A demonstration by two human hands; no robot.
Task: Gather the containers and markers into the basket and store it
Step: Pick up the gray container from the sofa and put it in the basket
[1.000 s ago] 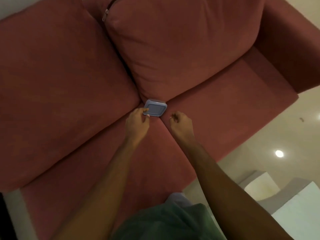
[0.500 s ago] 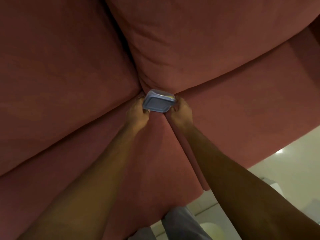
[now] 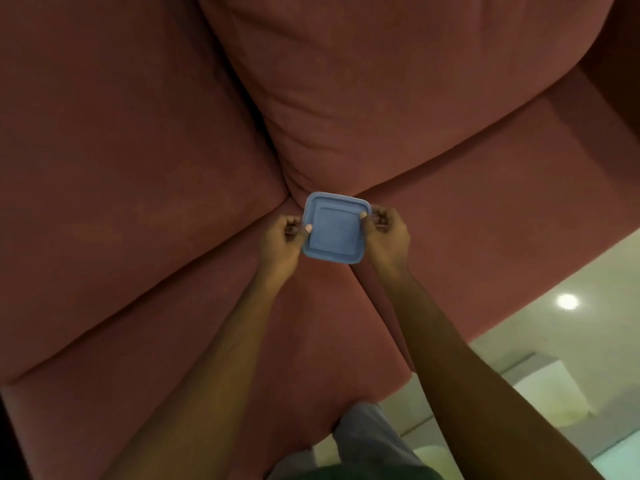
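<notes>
A small square container with a blue lid (image 3: 335, 231) is held above the sofa seat, lid facing up, just in front of the spot where the cushions meet. My left hand (image 3: 282, 242) grips its left edge with the thumb on the lid. My right hand (image 3: 386, 235) grips its right edge the same way. The container's body below the lid is hidden. No basket or markers are in view.
A red sofa fills the view: two back cushions (image 3: 329, 81) and two seat cushions (image 3: 173, 323) with a seam running toward me. The pale glossy floor (image 3: 554, 341) shows at the lower right, with a white block (image 3: 540, 386) on it.
The container was wedged at the cushion junction with only my left hand on it. Both hands closed on it and drew it out toward me, lid now flat.
</notes>
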